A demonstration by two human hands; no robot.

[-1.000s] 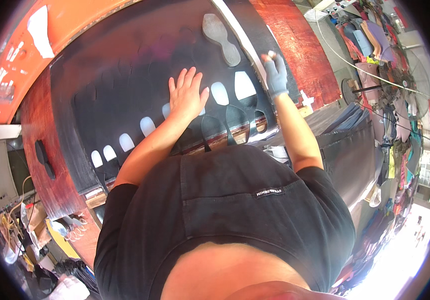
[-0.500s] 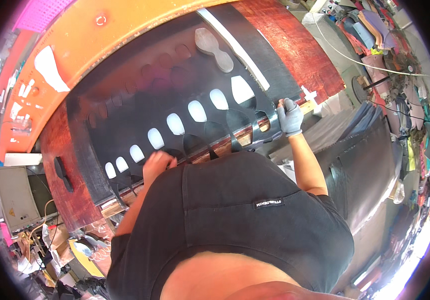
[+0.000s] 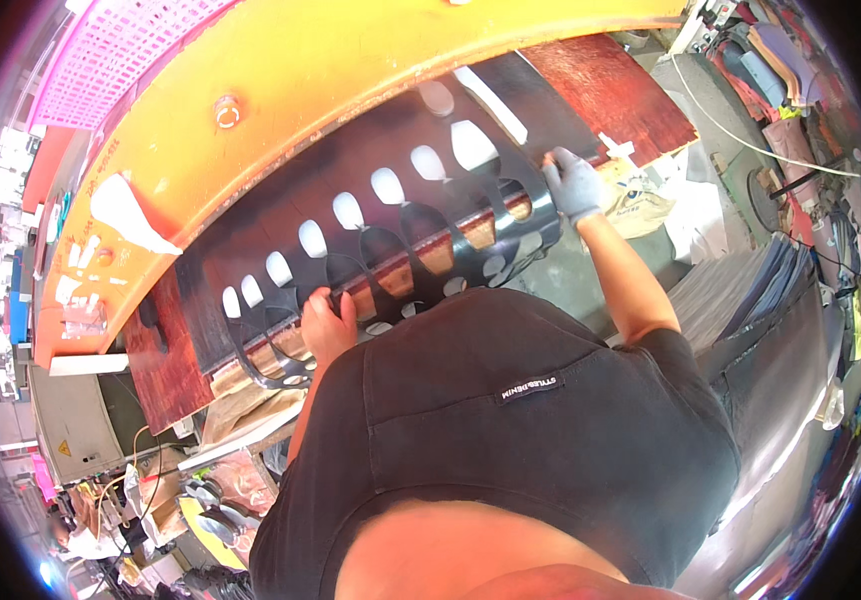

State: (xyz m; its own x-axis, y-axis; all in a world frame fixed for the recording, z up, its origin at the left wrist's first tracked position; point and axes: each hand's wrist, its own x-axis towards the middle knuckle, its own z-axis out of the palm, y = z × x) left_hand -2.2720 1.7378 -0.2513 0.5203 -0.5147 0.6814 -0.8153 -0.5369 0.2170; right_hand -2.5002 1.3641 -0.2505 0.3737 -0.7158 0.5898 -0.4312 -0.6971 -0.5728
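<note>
A black sheet [image 3: 380, 262] with rounded cut-outs lies over the front of the work table, and its near part bends down over the edge. My left hand [image 3: 328, 325], bare, is closed on the sheet's near side, left of the middle. At the sheet's right end, my right hand [image 3: 572, 187] in a grey glove grips its edge. Along the sheet runs a row of several pale rounded shapes, with a larger pale shape [image 3: 473, 146] at the right. A grey sole-shaped block [image 3: 436, 98] shows only in part below the orange beam.
An orange machine beam [image 3: 290, 95] spans the far side above the table. Reddish boards [image 3: 610, 95] form the table surface at right and left. A pale strip [image 3: 491, 105] lies behind the sheet. Stacked dark sheets [image 3: 740, 295] stand at my right, and a grey cabinet [image 3: 75, 425] at the left.
The sheet has come toward me, with more of it hanging over the front edge. My left hand has closed on it. The view has shifted, and the beam now hides most of the grey block.
</note>
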